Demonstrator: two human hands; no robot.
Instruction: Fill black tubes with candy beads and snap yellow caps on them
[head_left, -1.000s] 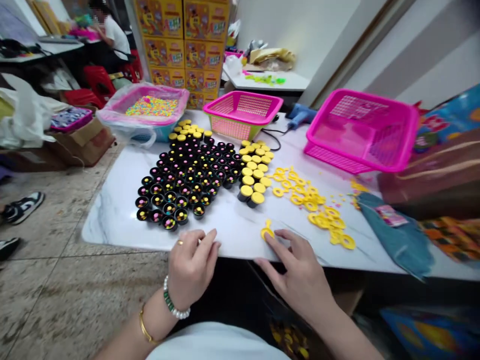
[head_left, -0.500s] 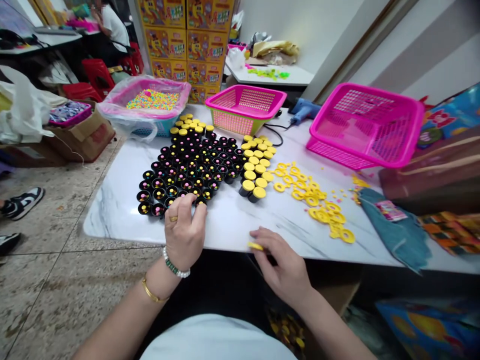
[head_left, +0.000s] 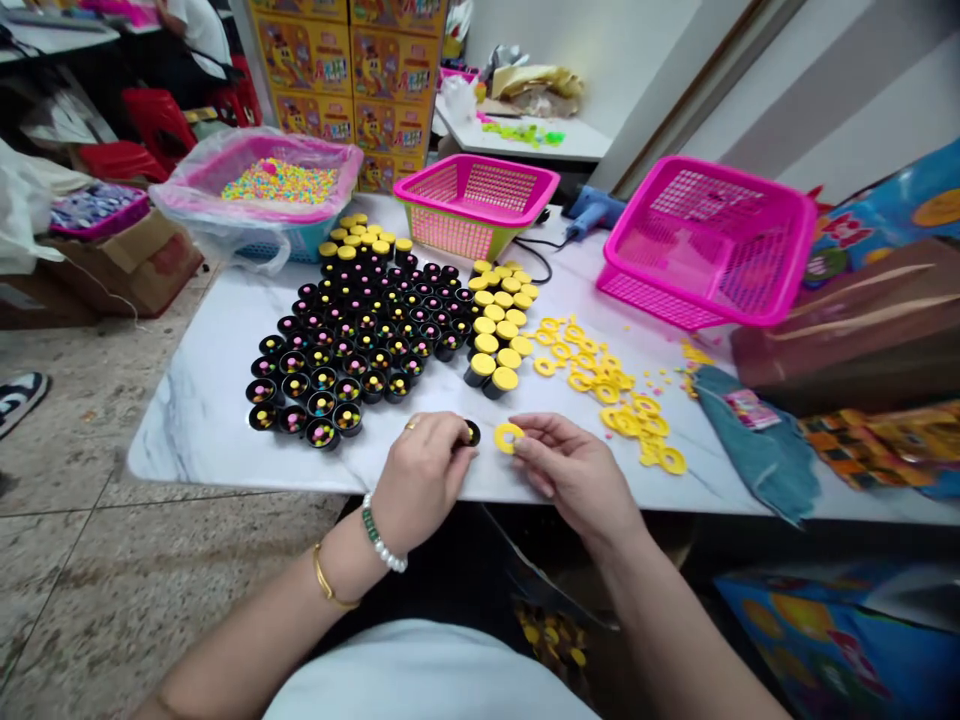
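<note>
My left hand (head_left: 427, 460) is closed around a small black cup (head_left: 472, 433), tipped so its open mouth faces right, at the table's front edge. A yellow ring (head_left: 508, 438) is pinched between the thumb and fingers of my right hand (head_left: 566, 465), a short gap from the cup. Left of my hands stand many black cups (head_left: 352, 340) holding colourful candy beads, with no lids on. Beside them is a group of cups with yellow lids (head_left: 495, 340). Loose yellow rings (head_left: 600, 380) lie spread out to the right.
A pink basket with candy beads (head_left: 281, 182) stands back left; two pink baskets (head_left: 480, 185), (head_left: 705, 240) stand behind and right. A blue glue gun (head_left: 592, 212) with its cable lies between them. A teal cloth (head_left: 757, 440) hangs over the right front edge. A person (head_left: 199, 35) sits far left.
My left hand has lifted a black cup from the front of the group and brought it right. My right hand has raised the yellow ring and turned it face-on toward the cup.
</note>
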